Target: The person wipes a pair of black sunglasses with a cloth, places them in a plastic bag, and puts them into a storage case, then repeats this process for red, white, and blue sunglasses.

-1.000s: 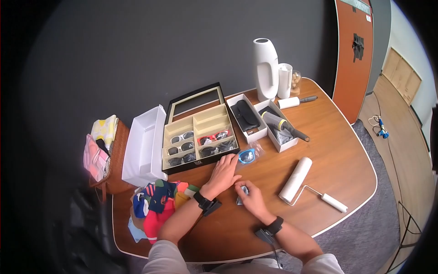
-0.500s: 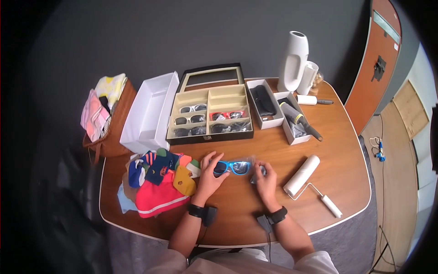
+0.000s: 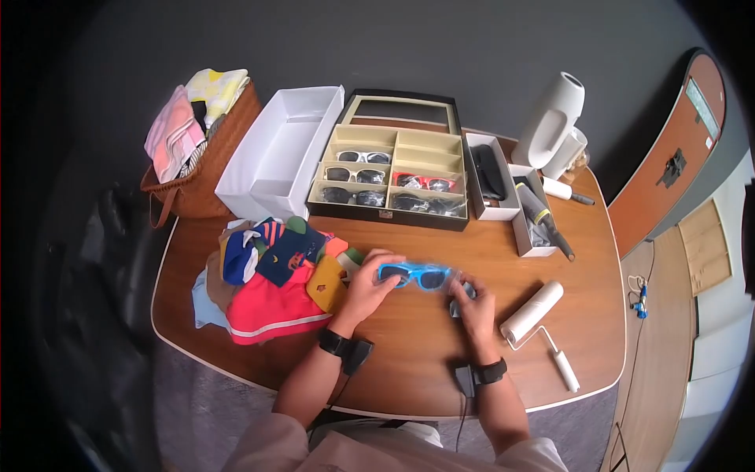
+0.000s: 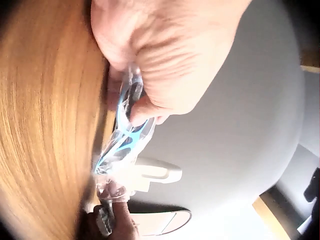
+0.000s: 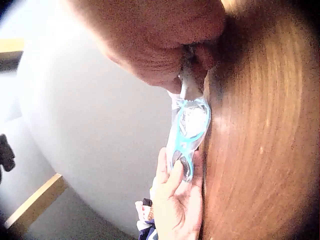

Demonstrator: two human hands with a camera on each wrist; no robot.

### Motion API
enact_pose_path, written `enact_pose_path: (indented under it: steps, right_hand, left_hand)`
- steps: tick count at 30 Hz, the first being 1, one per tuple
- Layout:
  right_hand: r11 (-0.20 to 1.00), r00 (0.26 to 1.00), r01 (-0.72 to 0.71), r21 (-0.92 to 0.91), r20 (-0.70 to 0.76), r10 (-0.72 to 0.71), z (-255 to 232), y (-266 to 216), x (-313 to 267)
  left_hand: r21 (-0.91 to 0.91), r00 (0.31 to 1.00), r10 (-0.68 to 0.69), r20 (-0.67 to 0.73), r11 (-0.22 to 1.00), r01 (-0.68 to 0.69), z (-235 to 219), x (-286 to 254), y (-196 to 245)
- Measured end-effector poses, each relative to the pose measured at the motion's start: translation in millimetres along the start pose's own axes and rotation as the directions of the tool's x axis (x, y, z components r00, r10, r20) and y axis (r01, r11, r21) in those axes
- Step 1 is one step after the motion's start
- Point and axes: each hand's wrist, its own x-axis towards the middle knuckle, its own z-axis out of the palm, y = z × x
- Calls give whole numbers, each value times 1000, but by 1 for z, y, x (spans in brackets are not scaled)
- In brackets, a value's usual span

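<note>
A pair of blue-framed sunglasses [image 3: 425, 276] with dark lenses, inside a clear plastic sleeve [image 4: 112, 160], is held between both hands just over the table. My left hand [image 3: 368, 289] pinches one end, its thumb across a lens. At the other end, my right hand [image 3: 478, 311] holds a small, crumpled grey-blue cloth [image 3: 465, 293] in its fingers, right at the sleeve's end. The right wrist view shows the blue frame [image 5: 184, 142] stretched from the right hand's fingertips down to the left hand [image 5: 175, 210].
Behind the hands stands an open display case [image 3: 385, 214] with several sunglasses. Left of it are a white bin [image 3: 275, 149], a brown basket [image 3: 224, 157] and a pile of colourful clothes [image 3: 275, 291]. Rightward lie a white roll [image 3: 535, 311], a lint roller [image 3: 560, 358] and two small boxes [image 3: 495, 208].
My left hand has brought the bagged sunglasses from beside the display case back towards me. The right hand, keeping the cloth, has come to their other end. The head view has turned.
</note>
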Motion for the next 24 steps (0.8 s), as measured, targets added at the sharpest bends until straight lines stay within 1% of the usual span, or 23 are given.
enact_pose_path:
  steps: [1,4,6,8,10,13,15,18,22,24]
  right_hand:
    - [998,999,-41,-37,19,42,-2,-1,1]
    - [1000,1000,-22,-8,22,22,-2,-2,0]
    - [993,1000,-25,116,15,23,-1,6,3]
    - [975,999,-42,219,14,40,-2,7,3]
    - [950,998,-68,304,24,64,-5,-5,1]
    - [969,997,-64,240,67,49,-6,-2,1]
    - [958,996,-72,279,68,56,-7,-1,0]
    - [935,994,-57,349,102,22,-6,-3,0]
    - [891,988,-37,452,149,-35,-1,-4,-3]
    - [887,991,0,462,120,-63,-1,1,-3]
  left_hand:
    - [-87,999,-30,10,996,31,1,0,2]
    - [-321,991,-120,57,938,132,1,-5,10]
    - [-453,982,-162,95,871,188,2,-5,13]
    - [-478,978,-167,123,854,206,0,-5,12]
    - [-489,975,-167,146,844,218,0,-3,11]
    - [-477,969,-170,178,847,236,2,-3,14]
    - [-453,959,-183,215,851,264,5,-5,16]
    - [-550,956,-239,170,782,293,3,-3,20]
    - [-499,975,-203,86,839,218,-5,-1,14]
    - [-451,981,-186,46,873,187,-8,0,14]
